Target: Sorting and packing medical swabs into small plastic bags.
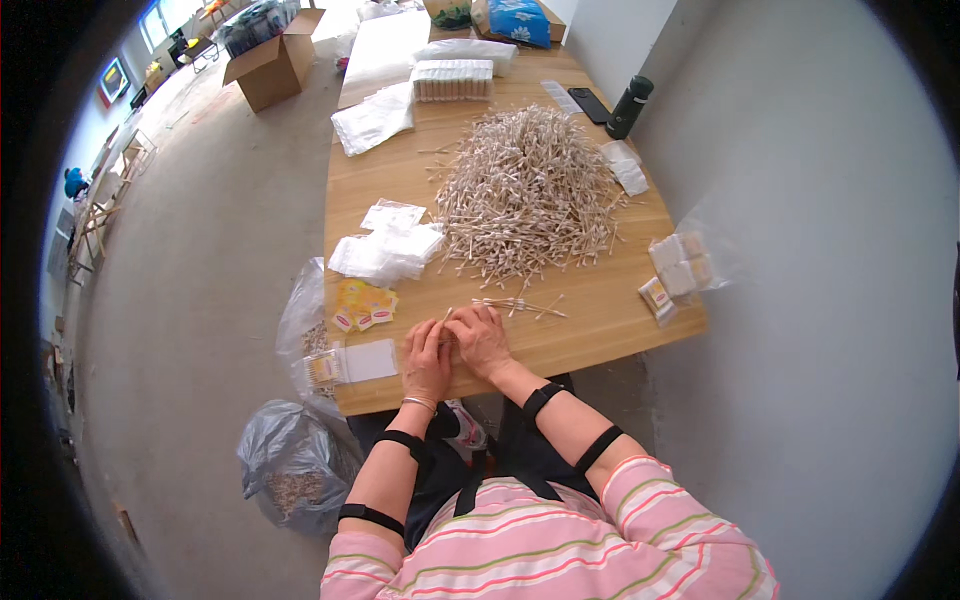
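My left hand and my right hand meet close to the table's near edge, fingers curled in toward each other. Between them show a few cotton swabs, mostly covered by my fingers. Just beyond my right hand lie several loose swabs. A large heap of cotton swabs spreads over the middle of the table. Left of my left hand are a white card and a clear pack of swabs at the edge. Yellow printed labels lie above them.
Clear plastic bags lie left of the heap. Wrapped packs sit at the right edge. A black bottle and a phone stand far right by the wall. Bundled swabs lie at the back. A grey bag rests on the floor.
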Demonstrator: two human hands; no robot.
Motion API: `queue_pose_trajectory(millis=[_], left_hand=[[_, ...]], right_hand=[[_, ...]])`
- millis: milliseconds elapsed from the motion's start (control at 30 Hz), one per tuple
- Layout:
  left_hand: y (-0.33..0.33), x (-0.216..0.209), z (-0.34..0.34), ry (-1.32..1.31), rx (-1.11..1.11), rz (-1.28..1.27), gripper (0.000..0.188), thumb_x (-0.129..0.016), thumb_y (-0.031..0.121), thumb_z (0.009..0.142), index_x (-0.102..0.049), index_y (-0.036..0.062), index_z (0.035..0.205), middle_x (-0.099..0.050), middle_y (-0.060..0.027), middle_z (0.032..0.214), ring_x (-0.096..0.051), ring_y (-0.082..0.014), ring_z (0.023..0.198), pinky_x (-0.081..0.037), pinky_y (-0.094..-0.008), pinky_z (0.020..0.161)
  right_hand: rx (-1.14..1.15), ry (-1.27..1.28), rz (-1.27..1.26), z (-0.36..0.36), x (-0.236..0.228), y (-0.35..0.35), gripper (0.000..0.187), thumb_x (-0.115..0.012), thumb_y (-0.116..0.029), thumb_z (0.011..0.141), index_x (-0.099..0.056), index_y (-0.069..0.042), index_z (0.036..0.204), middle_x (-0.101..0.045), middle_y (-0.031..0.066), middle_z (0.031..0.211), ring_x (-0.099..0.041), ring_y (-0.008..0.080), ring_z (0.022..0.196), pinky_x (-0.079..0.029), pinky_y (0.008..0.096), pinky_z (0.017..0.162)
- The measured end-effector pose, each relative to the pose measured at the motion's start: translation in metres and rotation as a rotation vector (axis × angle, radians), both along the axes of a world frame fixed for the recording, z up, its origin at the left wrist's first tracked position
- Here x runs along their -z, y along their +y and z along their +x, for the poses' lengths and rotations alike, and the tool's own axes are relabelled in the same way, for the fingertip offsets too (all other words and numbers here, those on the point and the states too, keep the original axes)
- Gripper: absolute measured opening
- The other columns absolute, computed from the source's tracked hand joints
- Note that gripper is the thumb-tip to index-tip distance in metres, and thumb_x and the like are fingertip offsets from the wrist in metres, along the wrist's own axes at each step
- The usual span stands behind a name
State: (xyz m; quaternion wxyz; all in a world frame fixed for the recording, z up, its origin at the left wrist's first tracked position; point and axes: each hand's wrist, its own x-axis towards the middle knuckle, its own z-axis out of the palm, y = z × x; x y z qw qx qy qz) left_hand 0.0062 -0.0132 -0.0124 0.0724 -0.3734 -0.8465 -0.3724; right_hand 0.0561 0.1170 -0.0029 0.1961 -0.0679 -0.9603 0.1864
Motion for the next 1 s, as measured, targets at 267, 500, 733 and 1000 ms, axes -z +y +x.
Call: queue_pose_trajectory(millis=[267, 500, 733, 1000], left_hand=[[0.003, -0.003, -0.003, -0.049, 0.001, 0.028, 0.032, -0.063, 0.003, 0.076, -0.056, 0.0017, 0.108, -0.053, -0.0146, 0.116, -0.047, -0.0345, 0.113, -0.039, -0.0411, 0.098], [-0.001, -0.004, -0.003, -0.064, 0.025, 0.056, 0.030, -0.063, 0.003, 0.076, -0.057, 0.0019, 0.105, -0.055, -0.0152, 0.111, -0.050, -0.0348, 0.108, -0.040, -0.0413, 0.095], [-0.001, 0.000, -0.003, -0.055, 0.035, 0.087, 0.018, -0.065, 0.007, 0.077, -0.061, 0.0046, 0.094, -0.060, -0.0104, 0.098, -0.054, -0.0309, 0.101, -0.041, -0.0413, 0.098], [0.000, 0.001, -0.004, 0.004, 0.077, 0.105, 0.008, -0.065, 0.007, 0.078, -0.063, 0.0068, 0.086, -0.059, -0.0079, 0.087, -0.055, -0.0282, 0.093, -0.040, -0.0433, 0.099]], right_hand=[[0.027, -0.029, 0.066, -0.017, 0.001, 0.013, 0.031, -0.055, -0.014, 0.078, -0.061, -0.014, 0.108, -0.054, 0.0013, 0.114, -0.044, 0.0221, 0.113, -0.031, 0.0380, 0.098], [-0.002, -0.087, -0.038, 0.001, -0.003, -0.005, 0.029, -0.056, -0.011, 0.076, -0.063, -0.013, 0.104, -0.055, 0.0025, 0.111, -0.045, 0.0236, 0.111, -0.032, 0.0385, 0.098], [0.213, 0.017, 0.032, 0.033, -0.007, 0.017, 0.032, -0.057, -0.010, 0.075, -0.060, -0.013, 0.107, -0.055, 0.0040, 0.106, -0.046, 0.0243, 0.109, -0.034, 0.0397, 0.095], [0.369, 0.005, 0.034, 0.053, -0.005, 0.065, 0.021, -0.064, -0.019, 0.079, -0.064, -0.015, 0.100, -0.057, 0.0006, 0.101, -0.049, 0.0236, 0.102, -0.039, 0.0392, 0.089]])
